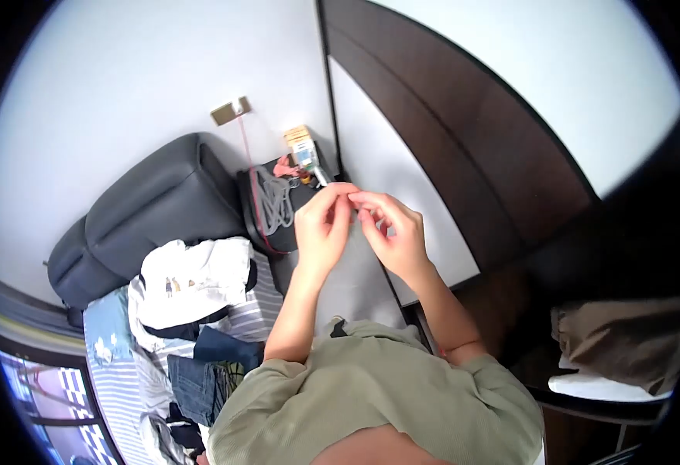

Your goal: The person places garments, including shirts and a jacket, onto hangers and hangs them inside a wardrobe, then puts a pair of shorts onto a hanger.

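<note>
Before the black surface (284,239), my left hand (321,230) and right hand (396,234) meet, half curled; whether they pinch something, I cannot tell. The grey cable (275,203) lies on that surface; careless lowering might snag it.

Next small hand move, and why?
Probably part the bare left hand and bare right hand, lowering the left toward the rumpled white printed fabric garment: they appear to meet at the tips, no held object is discernible, and the garment lies leftward.
</note>
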### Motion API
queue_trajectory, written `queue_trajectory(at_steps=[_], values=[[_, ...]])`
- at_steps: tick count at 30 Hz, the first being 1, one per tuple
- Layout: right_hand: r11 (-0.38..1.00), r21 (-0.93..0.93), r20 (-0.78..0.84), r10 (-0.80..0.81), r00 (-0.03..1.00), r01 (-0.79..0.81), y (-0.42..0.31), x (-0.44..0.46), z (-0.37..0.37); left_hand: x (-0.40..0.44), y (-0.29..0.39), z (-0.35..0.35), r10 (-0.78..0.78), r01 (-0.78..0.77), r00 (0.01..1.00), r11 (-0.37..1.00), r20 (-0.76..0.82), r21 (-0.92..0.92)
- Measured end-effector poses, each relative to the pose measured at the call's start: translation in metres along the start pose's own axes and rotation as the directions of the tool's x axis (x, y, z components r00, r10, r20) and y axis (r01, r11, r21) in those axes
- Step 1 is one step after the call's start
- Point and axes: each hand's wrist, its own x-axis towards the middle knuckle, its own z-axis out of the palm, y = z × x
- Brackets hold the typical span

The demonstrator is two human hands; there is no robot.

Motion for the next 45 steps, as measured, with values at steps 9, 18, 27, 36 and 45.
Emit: queue_trajectory(at_steps=[9,18,27,36,45], values=[[0.975,0.068,0.195,0.197,0.961,-0.214,0.077,0.015,0.139,-0.005,-0.113,-0.131,-0.384,0.402,0.913,0.904,-0.136,0.146],[0.894,-0.066,0.404,0.430,0.807,-0.444,0.173,-0.002,0.209,-0.046,-0.223,-0.165,-0.559,0.607,0.787,0.777,-0.261,0.167],[0.793,-0.086,0.472,0.565,0.676,-0.603,0.312,0.006,0.280,-0.039,-0.358,-0.161,-0.696,0.734,0.678,0.627,-0.236,0.260],[0.775,-0.188,0.615,0.572,0.543,-0.603,0.435,0.032,0.342,-0.022,-0.514,-0.163,-0.792,0.825,0.544,0.565,-0.278,0.004],[0.612,-0.209,0.593,0.700,0.399,-0.763,0.555,-0.019,0.414,-0.037,-0.605,-0.189,-0.975,0.939,0.221,0.217,-0.016,-0.267]])
